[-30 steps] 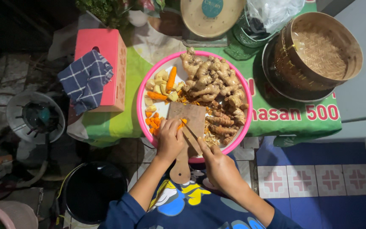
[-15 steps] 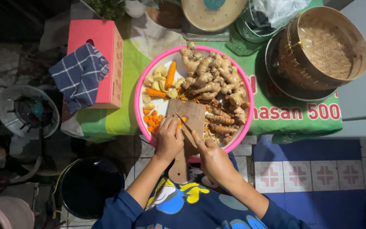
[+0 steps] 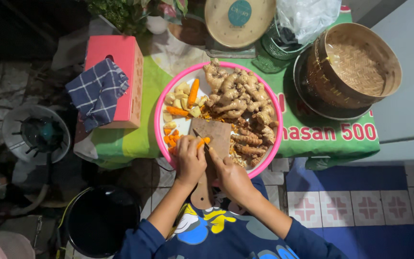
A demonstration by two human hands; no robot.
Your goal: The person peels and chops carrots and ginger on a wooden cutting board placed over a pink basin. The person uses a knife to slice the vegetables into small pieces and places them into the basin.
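An orange root piece (image 3: 203,142) lies on the wooden cutting board (image 3: 216,139), which rests across the near part of the pink basin (image 3: 158,120). The left hand (image 3: 189,160) pins that piece under curled fingers, its grip closed on it. The right hand (image 3: 231,175) has its grip clenched around a knife (image 3: 200,138), whose blade touches the piece. Ginger roots (image 3: 235,96) fill the basin's far right; a red box (image 3: 120,79) and a checked cloth (image 3: 97,91) lie left on the counter (image 3: 322,139).

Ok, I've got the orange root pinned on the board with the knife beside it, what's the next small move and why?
Probably press the knife down through the orange root piece. The left hand pins that piece on the wooden cutting board, the right hand holds the blade right beside it, and cut orange pieces already lie in the pink basin.
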